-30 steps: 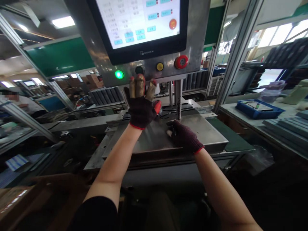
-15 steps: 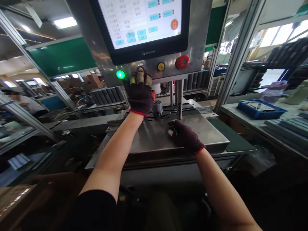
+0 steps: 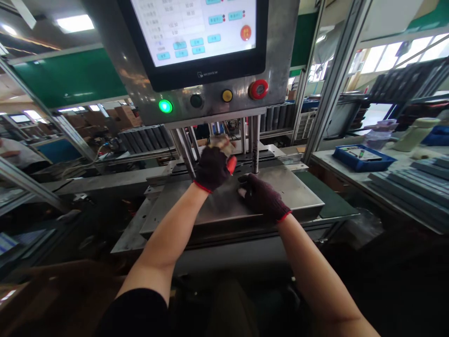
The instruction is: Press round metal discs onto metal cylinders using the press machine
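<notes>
My left hand (image 3: pixel 213 164), in a dark knit glove with a red cuff, hovers at the back of the steel plate (image 3: pixel 298 192), just under the control panel. Its fingers curl forward over the fixture by the vertical rods (image 3: pixel 254 140); what they close on is hidden. My right hand (image 3: pixel 261 196), gloved the same, rests on the plate with its fingers curled under. Above are a lit green button (image 3: pixel 165 106), a dark button (image 3: pixel 196 100), a yellow button (image 3: pixel 227 96), a red stop button (image 3: pixel 258 89) and a touchscreen (image 3: pixel 196 28).
An aluminium frame post (image 3: pixel 333 79) rises to the right of the machine. Beyond it a bench holds a blue tray (image 3: pixel 368 159), stacked flat grey panels (image 3: pixel 421 182) and a bottle (image 3: pixel 416 133). A green mat (image 3: pixel 333 201) lies beside the plate. Another person (image 3: pixel 14 154) works far left.
My left hand has dropped from the dark button on the panel down to the fixture at the back of the plate, fingers curling. My right hand has stayed on the plate.
</notes>
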### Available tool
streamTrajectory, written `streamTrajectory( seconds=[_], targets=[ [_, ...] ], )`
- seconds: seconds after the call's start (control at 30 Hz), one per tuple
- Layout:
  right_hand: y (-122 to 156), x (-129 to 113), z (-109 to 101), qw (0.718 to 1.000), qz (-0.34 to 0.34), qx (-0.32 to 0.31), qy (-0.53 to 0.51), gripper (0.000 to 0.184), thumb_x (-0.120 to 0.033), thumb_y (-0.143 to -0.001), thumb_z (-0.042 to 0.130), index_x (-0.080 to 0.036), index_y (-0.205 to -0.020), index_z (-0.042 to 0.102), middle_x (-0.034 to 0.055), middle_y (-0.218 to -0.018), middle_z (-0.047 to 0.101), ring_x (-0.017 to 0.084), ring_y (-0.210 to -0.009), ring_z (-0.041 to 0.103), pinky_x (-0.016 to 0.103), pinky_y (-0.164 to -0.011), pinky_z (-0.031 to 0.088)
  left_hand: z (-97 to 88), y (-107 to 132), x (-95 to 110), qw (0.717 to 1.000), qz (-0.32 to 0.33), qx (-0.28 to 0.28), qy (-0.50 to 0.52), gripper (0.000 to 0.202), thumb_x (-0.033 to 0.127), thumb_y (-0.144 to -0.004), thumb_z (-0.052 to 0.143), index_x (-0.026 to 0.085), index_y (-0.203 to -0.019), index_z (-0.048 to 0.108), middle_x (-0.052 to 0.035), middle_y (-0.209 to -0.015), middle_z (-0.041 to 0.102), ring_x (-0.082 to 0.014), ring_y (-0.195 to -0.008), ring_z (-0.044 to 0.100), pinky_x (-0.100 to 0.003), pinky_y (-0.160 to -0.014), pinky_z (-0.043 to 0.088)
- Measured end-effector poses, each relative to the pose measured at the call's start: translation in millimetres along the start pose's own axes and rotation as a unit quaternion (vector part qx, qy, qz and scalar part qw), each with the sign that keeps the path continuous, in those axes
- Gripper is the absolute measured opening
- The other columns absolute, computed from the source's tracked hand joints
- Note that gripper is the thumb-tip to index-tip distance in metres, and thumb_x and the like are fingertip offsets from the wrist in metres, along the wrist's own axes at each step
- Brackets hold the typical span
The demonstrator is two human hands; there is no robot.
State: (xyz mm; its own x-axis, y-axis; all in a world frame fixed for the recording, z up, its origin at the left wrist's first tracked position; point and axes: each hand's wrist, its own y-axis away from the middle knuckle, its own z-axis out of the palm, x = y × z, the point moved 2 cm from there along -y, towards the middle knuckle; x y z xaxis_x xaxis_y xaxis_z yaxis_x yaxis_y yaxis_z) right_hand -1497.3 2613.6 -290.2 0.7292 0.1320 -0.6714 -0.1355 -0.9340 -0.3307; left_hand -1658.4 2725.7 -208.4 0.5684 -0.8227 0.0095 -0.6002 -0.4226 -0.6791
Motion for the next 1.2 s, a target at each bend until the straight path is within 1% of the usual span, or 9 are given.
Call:
streamTrajectory(
  seconds=[0.07,0.13,0.3,0.5,0.63,0.7,0.83,1.03,1.2],
  targets=[
    [0.8,-0.8,-1.1,1.0,-0.004,0.003,0.008,0.039,-0.036,-0.098,0.077,-0.027,-0.136,0.072,0.0089,-0.127,0.085,0.034,-0.12,0.08,0.044,-0.097,0.063,18.1,8.7,3.3,0.99,0.043,-0.117,0.063,0.039,0.03,-0.108,0.057,0.017,-0.137,0.079,-0.0138,-0.147,0.078,-0.0289,-0.142,0.072,-0.048,-0.127,0.055],
    [1.8,-1.1,-1.9,1.0,-0.002,0.01,0.011,0.037,-0.035,-0.097,0.077,-0.027,-0.133,0.073,0.0102,-0.13,0.084,0.036,-0.124,0.079,0.044,-0.097,0.063,25.4,12.3,4.2,0.977,0.039,-0.186,0.095,0.035,0.028,-0.108,0.056,0.017,-0.13,0.082,-0.0126,-0.138,0.082,-0.0272,-0.131,0.078,-0.044,-0.118,0.061],
    [4.3,1.3,-2.6,1.0,0.005,0.023,-0.011,0.031,-0.035,-0.096,0.076,-0.028,-0.126,0.074,0.0091,-0.124,0.085,0.034,-0.117,0.08,0.044,-0.094,0.064,16.6,10.1,0.3,0.966,-0.023,-0.247,0.073,0.034,0.03,-0.107,0.061,0.019,-0.132,0.082,-0.0107,-0.134,0.084,-0.0285,-0.126,0.08,-0.042,-0.11,0.064],
    [3.7,8.3,0.2,0.997,-0.001,0.038,-0.064,0.03,-0.038,-0.095,0.073,-0.028,-0.123,0.073,0.0087,-0.12,0.085,0.031,-0.114,0.081,0.046,-0.097,0.064,13.1,10.5,7.1,0.928,0.0,-0.372,0.001,0.031,0.032,-0.105,0.059,0.023,-0.121,0.085,-0.0063,-0.13,0.085,-0.0265,-0.125,0.079,-0.034,-0.106,0.062],
    [3.3,10.2,1.7,0.997,-0.004,0.036,-0.066,0.031,-0.04,-0.096,0.072,-0.029,-0.125,0.072,0.0089,-0.117,0.085,0.031,-0.113,0.081,0.047,-0.098,0.065,10.0,10.1,11.9,0.916,0.005,-0.401,-0.016,0.034,0.027,-0.104,0.056,0.022,-0.121,0.084,-0.0086,-0.135,0.084,-0.0288,-0.128,0.078,-0.037,-0.109,0.062],
    [4.0,9.2,0.8,0.998,-0.003,0.037,-0.057,0.03,-0.039,-0.096,0.072,-0.028,-0.125,0.072,0.0091,-0.115,0.085,0.032,-0.114,0.081,0.048,-0.099,0.065,8.8,9.7,12.2,0.914,0.001,-0.405,-0.014,0.035,0.026,-0.104,0.056,0.021,-0.124,0.084,-0.009,-0.136,0.083,-0.0279,-0.128,0.078,-0.036,-0.108,0.062],
    [5.9,5.4,-3.3,0.998,-0.012,0.035,-0.046,0.029,-0.038,-0.096,0.074,-0.029,-0.124,0.073,0.0074,-0.116,0.085,0.031,-0.115,0.08,0.046,-0.098,0.065,8.0,9.7,11.7,0.909,0.002,-0.417,-0.003,0.035,0.031,-0.106,0.058,0.022,-0.128,0.083,-0.007,-0.134,0.084,-0.0254,-0.125,0.079,-0.03,-0.101,0.061],
    [6.7,4.4,-5.3,0.999,-0.007,0.035,-0.033,0.028,-0.039,-0.097,0.075,-0.029,-0.122,0.073,0.0075,-0.114,0.085,0.032,-0.115,0.079,0.046,-0.098,0.064,8.4,9.6,11.7,0.907,-0.003,-0.42,0.028,0.032,0.036,-0.106,0.064,0.023,-0.127,0.085,-0.0052,-0.13,0.085,-0.0261,-0.122,0.08,-0.029,-0.097,0.061],
    [6.4,5.8,-3.5,0.998,-0.021,0.039,-0.038,0.026,-0.038,-0.095,0.077,-0.029,-0.12,0.073,0.0065,-0.112,0.085,0.031,-0.114,0.079,0.045,-0.098,0.065,11.1,10.5,9.8,0.905,0.002,-0.424,0.02,0.035,0.039,-0.108,0.062,0.021,-0.129,0.084,-0.0067,-0.131,0.085,-0.0259,-0.121,0.08,-0.028,-0.096,0.06]
  ],
)
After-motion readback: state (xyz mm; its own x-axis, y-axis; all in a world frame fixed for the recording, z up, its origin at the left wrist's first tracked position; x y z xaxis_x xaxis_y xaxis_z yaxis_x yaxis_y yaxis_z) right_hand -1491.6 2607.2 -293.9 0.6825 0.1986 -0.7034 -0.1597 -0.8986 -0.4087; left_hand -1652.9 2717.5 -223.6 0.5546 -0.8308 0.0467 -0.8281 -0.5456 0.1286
